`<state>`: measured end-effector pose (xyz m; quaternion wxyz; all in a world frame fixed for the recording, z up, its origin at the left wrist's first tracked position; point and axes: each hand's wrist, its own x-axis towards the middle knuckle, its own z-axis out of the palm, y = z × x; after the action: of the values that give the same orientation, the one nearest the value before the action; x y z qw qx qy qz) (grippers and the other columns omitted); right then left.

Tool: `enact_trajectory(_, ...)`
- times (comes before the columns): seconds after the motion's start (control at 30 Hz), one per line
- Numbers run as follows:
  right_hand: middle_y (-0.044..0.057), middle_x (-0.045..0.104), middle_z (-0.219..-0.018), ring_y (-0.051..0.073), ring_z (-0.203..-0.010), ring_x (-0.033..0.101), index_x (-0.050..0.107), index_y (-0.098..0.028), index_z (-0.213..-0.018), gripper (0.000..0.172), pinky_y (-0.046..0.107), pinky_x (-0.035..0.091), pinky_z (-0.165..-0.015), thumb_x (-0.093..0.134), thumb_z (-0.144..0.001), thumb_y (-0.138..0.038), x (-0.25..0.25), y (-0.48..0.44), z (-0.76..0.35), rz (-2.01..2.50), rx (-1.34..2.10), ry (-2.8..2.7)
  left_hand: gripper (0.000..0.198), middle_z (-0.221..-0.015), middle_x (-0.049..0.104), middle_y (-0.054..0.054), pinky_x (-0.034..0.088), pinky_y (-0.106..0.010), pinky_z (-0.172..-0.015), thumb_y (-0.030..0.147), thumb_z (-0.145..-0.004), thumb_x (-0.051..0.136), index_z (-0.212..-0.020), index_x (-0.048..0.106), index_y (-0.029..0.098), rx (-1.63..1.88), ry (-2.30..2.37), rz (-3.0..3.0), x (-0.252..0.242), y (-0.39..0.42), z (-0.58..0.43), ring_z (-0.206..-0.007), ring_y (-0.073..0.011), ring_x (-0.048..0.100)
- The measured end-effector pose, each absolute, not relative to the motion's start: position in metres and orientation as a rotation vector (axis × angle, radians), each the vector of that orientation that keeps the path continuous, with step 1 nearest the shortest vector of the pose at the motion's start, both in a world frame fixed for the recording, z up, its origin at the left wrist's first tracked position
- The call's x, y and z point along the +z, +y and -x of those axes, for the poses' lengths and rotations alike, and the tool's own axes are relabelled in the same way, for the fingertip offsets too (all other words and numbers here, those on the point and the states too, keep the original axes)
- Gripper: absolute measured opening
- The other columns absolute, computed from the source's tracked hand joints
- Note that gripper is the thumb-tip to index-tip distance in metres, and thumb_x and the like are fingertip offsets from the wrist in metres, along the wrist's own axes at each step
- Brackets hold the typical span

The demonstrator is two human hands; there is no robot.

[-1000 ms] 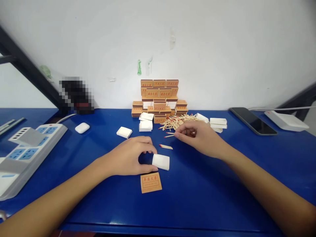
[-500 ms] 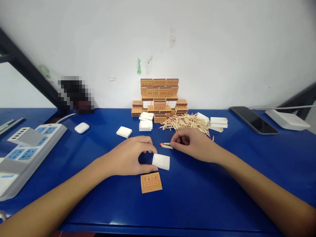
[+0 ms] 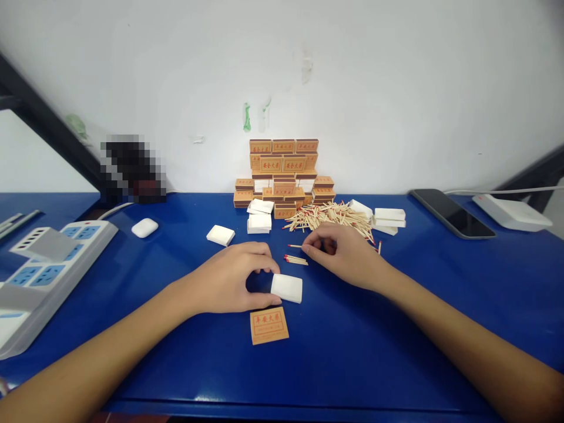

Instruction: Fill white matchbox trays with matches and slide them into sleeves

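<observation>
My left hand [image 3: 240, 276] rests on the table with thumb and fingertip at the left corners of a white matchbox tray [image 3: 286, 288], gripping it lightly. Just above the tray lies a small row of red-tipped matches [image 3: 296, 259]. My right hand [image 3: 343, 254] pinches a single match [image 3: 295, 246], its red head pointing left, slightly above that row. Below the tray an orange matchbox sleeve [image 3: 269, 325] lies flat, red print facing up. Behind my right hand a large heap of loose matches [image 3: 330, 217] is partly hidden.
Orange matchboxes [image 3: 283, 164] are stacked against the wall. White trays stand near them, one [image 3: 221, 235] apart at left and others [image 3: 389, 217] at right. A power strip [image 3: 66, 264] and white case [image 3: 145, 228] lie left; a phone [image 3: 452, 212] lies right.
My right hand has lifted slightly away from the small row of matches, and one match now shows separately between its fingertips. My left hand and the tray have stayed in place.
</observation>
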<state>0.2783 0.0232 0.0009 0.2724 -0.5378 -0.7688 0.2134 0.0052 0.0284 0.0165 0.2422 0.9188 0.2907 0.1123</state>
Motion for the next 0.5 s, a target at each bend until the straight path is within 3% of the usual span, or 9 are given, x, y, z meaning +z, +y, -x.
enact_trajectory(0.5,0.001,0.065,-0.080,0.014,-0.065,0.051,0.079,-0.024,-0.092,0.014,0.031,0.040,-0.063,0.066,-0.095,-0.028,-0.0022,0.0190,-0.2761,1.330,0.609,-2.183,0.034,-0.103,0.066,-0.002,0.047,-0.033,-0.077,0.048,-0.088,0.080,-0.111,0.074,0.023,0.307,0.794,-2.514,0.0171,0.0285,-0.0067,-0.088,-0.0180,0.063)
